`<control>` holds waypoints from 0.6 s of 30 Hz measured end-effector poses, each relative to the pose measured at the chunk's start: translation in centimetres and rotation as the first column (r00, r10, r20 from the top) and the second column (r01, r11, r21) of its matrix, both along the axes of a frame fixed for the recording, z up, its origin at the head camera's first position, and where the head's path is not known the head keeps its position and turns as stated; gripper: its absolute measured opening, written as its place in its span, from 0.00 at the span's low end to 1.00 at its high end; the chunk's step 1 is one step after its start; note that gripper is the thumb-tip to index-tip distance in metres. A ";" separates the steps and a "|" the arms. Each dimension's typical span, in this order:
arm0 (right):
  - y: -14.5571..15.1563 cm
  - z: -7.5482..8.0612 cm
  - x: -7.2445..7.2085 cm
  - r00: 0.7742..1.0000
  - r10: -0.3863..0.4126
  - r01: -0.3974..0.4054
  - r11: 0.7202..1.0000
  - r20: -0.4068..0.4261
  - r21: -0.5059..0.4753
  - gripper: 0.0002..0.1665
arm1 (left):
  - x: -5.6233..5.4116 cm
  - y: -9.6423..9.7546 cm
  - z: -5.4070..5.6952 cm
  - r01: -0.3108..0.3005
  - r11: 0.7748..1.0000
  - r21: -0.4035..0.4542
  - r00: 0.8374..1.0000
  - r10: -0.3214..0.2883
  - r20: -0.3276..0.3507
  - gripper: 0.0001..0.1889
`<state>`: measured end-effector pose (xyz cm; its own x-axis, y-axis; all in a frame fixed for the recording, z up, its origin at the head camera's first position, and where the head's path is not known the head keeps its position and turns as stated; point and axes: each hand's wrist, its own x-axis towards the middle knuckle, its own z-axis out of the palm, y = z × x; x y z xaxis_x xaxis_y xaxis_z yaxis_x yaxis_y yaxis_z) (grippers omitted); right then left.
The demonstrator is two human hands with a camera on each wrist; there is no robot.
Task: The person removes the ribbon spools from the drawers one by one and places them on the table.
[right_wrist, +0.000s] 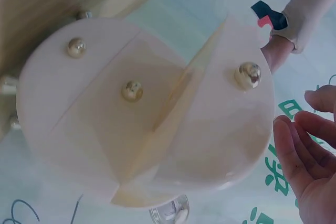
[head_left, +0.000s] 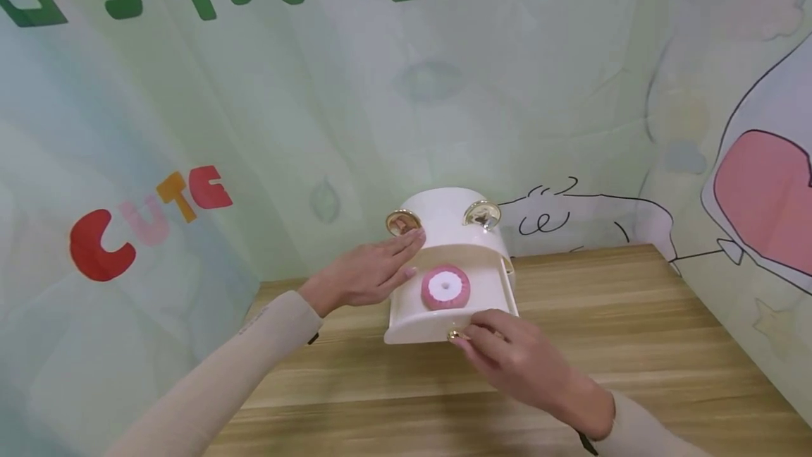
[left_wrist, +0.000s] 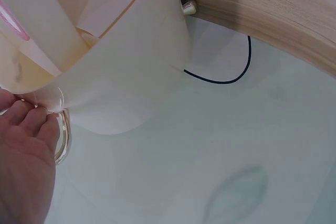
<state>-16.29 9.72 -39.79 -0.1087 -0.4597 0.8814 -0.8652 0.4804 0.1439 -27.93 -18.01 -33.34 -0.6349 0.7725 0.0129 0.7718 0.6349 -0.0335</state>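
Note:
A white rounded drawer box [head_left: 444, 221] stands on the wooden table, its upper drawer [head_left: 419, 328] pulled out. Inside lies a round pink item with a white centre [head_left: 445, 288]; its kind is unclear. My left hand [head_left: 368, 270], fingers extended, rests on the box's upper left rim by a gold ear-shaped ornament [head_left: 402, 221]. Close to the gold drawer knob [head_left: 453, 335] are the fingertips of my right hand [head_left: 526, 362]. In the right wrist view, that knob [right_wrist: 248, 75] is uncovered, and the right hand's loosely bent fingers [right_wrist: 294, 156] are beside the drawer front's edge.
A second gold ornament [head_left: 483, 215] tops the box's right side. Lower drawer fronts bear gold knobs [right_wrist: 132, 91]. Behind the table [head_left: 603, 316] hangs a printed cloth [head_left: 380, 90], close to the back of the box. Short gold feet [left_wrist: 189, 7] support the box.

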 end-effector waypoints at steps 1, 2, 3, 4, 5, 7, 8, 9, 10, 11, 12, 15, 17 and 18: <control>0.2 0.2 0.0 1.000 0.002 -0.002 1.000 0.013 0.002 0.22 | 0.0 0.0 0.0 0.001 1.000 -0.003 1.000 -0.001 0.001 0.35; 0.5 0.4 0.0 1.000 0.006 -0.006 1.000 0.027 0.002 0.22 | 0.1 0.0 0.0 0.004 1.000 -0.003 1.000 -0.004 0.002 0.35; 0.7 0.6 0.0 0.999 0.006 -0.006 1.000 0.048 0.006 0.22 | 0.1 0.0 0.0 0.004 1.000 -0.004 1.000 -0.004 0.004 0.35; 0.9 0.9 -0.1 0.997 0.007 -0.008 1.000 0.077 0.008 0.23 | 0.1 0.0 0.0 0.001 1.000 -0.005 1.000 -0.001 0.008 0.35; 1.1 1.1 -0.1 0.994 0.012 -0.013 1.000 0.111 0.008 0.23 | 0.2 0.1 0.0 0.002 1.000 -0.004 1.000 -0.002 0.009 0.35; 1.4 1.8 -0.3 0.982 0.018 -0.020 1.000 0.186 0.007 0.24 | 0.2 0.1 0.0 0.003 1.000 -0.001 1.000 -0.003 0.009 0.35; 1.5 2.1 -0.4 0.976 0.031 -0.033 0.999 0.216 0.003 0.24 | 0.2 0.1 0.0 0.002 1.000 -0.002 1.000 -0.002 0.008 0.35; 1.6 2.5 -0.5 0.970 0.044 -0.045 0.999 0.239 -0.004 0.23 | 0.2 0.1 0.0 0.001 1.000 -0.006 1.000 -0.001 0.005 0.35; 1.7 2.8 -0.6 0.966 0.061 -0.061 0.998 0.252 -0.010 0.22 | 0.2 0.0 0.0 0.003 1.000 -0.010 1.000 -0.003 0.003 0.35; 1.8 3.1 -0.8 0.961 0.072 -0.073 0.997 0.267 -0.009 0.19 | 0.2 0.0 0.0 0.006 1.000 -0.012 1.000 -0.006 0.001 0.35; 1.9 3.5 -0.9 0.960 0.084 -0.086 0.996 0.268 -0.003 0.15 | 0.2 0.0 -0.1 0.007 1.000 -0.016 1.000 -0.007 0.002 0.35; 2.3 4.4 -1.6 0.956 0.091 -0.108 0.993 0.280 0.046 0.11 | 0.2 -0.1 -0.2 0.010 1.000 -0.024 1.000 -0.010 0.004 0.36; 2.4 5.1 -2.1 0.947 0.081 -0.117 0.988 0.311 0.098 0.16 | 0.1 -0.1 -0.3 0.011 1.000 -0.024 1.000 -0.011 0.008 0.36; 2.5 5.3 -2.4 0.942 0.079 -0.124 0.985 0.325 0.119 0.19 | 0.1 -0.1 -0.4 0.011 1.000 -0.026 1.000 -0.011 0.009 0.36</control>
